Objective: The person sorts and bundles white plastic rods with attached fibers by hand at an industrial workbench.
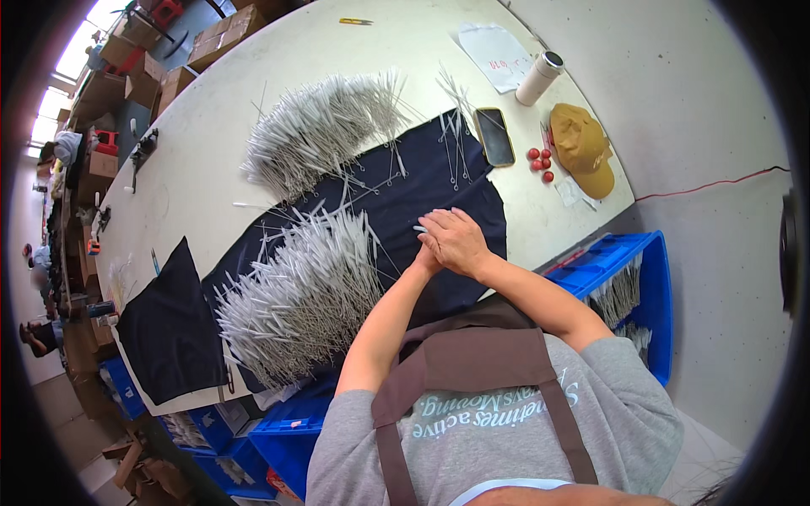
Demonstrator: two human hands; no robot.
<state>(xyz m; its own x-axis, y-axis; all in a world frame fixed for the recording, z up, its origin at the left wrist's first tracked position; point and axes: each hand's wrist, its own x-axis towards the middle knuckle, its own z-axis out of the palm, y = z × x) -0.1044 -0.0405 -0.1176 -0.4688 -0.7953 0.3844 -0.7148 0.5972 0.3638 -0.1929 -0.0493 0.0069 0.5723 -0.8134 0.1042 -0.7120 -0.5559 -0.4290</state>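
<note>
My hands are pressed together above a dark navy cloth. My right hand lies over my left hand, hiding most of its fingers. Between them sticks out the white tip of a thin brush; the rest of it is covered. To the left of my hands lies a big pile of thin white-bristled wire brushes with looped ends. Farther off, another brush pile rests partly on the cloth. Several loose brushes lie near the phone.
Along the right of the white table are a phone, a bottle, paper, red balls and a tan cap. Blue bins with brushes stand below the edge. A yellow-handled tool lies far off.
</note>
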